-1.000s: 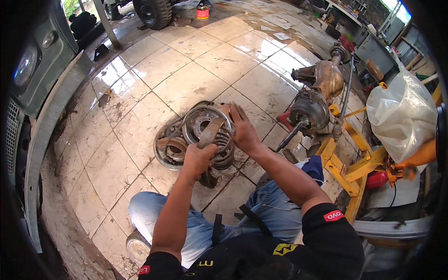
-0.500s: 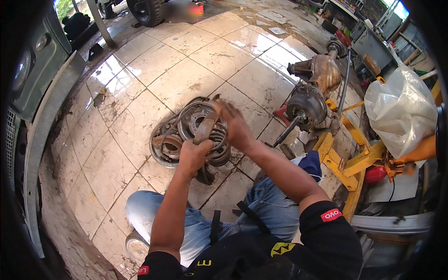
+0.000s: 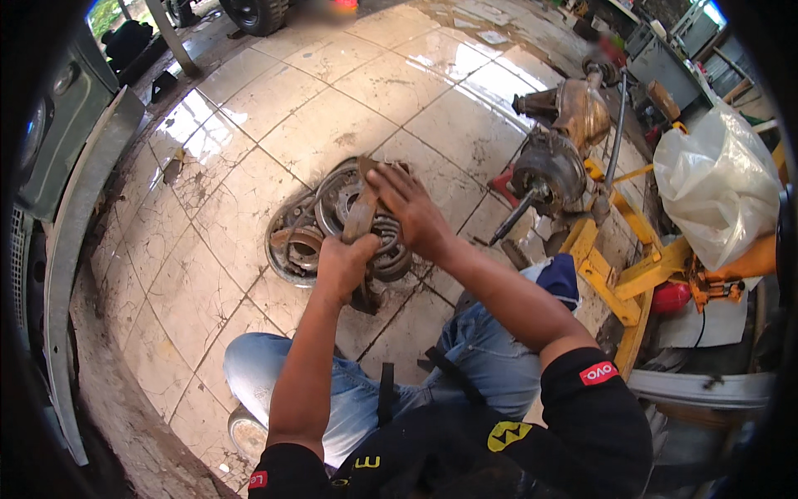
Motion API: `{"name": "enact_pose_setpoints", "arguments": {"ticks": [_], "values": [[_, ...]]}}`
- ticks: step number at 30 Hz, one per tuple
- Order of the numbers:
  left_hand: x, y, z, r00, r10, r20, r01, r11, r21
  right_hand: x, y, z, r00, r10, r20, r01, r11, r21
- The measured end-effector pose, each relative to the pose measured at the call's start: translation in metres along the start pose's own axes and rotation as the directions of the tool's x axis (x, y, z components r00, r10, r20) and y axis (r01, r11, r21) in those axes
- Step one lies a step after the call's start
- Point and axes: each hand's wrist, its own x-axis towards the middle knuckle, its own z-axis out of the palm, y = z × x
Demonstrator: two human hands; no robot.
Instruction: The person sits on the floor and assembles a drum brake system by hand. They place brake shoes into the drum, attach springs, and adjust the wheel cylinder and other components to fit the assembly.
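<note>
My left hand point(image 3: 342, 264) is wrapped round the lower part of a curved, rusty brown brake shoe point(image 3: 359, 218) and holds it up at a slant. My right hand point(image 3: 413, 209) lies along the shoe's upper end with its fingers stretched and close together. A thin brown piece point(image 3: 366, 166) sticks out beside those fingertips, pressed against the shoe; its kind is hard to make out. Beneath both hands lies a heap of greasy parts: a round drum-like part point(image 3: 331, 204), a metal ring part point(image 3: 303, 245) and a coil spring point(image 3: 389, 237), partly hidden by my hands.
A rusty axle assembly point(image 3: 553, 158) rests at the right by a yellow stand point(image 3: 611, 283). A clear plastic bag point(image 3: 715, 187) sits farther right. At the left is a long metal bumper point(image 3: 71, 274). My bent legs point(image 3: 486, 358) flank the near side of the tiled floor point(image 3: 208, 274).
My right hand has come down flatter onto the shoe, with its fingers pointing more to the left. The thin brown piece now shows past the shoe's upper end. My left hand keeps its grip.
</note>
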Motion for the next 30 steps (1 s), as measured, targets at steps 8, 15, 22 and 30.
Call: {"name": "enact_pose_setpoints", "arguments": {"ticks": [8, 15, 22, 30], "values": [[-0.002, 0.01, -0.001, 0.998, -0.044, 0.045, 0.05, 0.988, -0.148, -0.003, 0.002, 0.006, 0.998, -0.051, -0.022, 0.048, 0.991, -0.123], [-0.005, 0.008, -0.001, 0.998, -0.045, 0.044, 0.047, 0.998, -0.046, -0.001, 0.003, 0.004, 0.994, 0.01, -0.107, -0.014, 0.999, -0.033], [0.005, 0.005, -0.011, 1.0, 0.026, 0.003, -0.027, 0.988, 0.152, 0.005, 0.0, -0.014, 0.997, 0.004, -0.081, -0.005, 1.0, -0.014], [0.005, 0.018, -0.017, 0.964, 0.258, -0.065, -0.178, 0.805, 0.565, 0.006, 0.008, -0.008, 0.99, 0.074, -0.119, -0.071, 0.997, 0.031]]}}
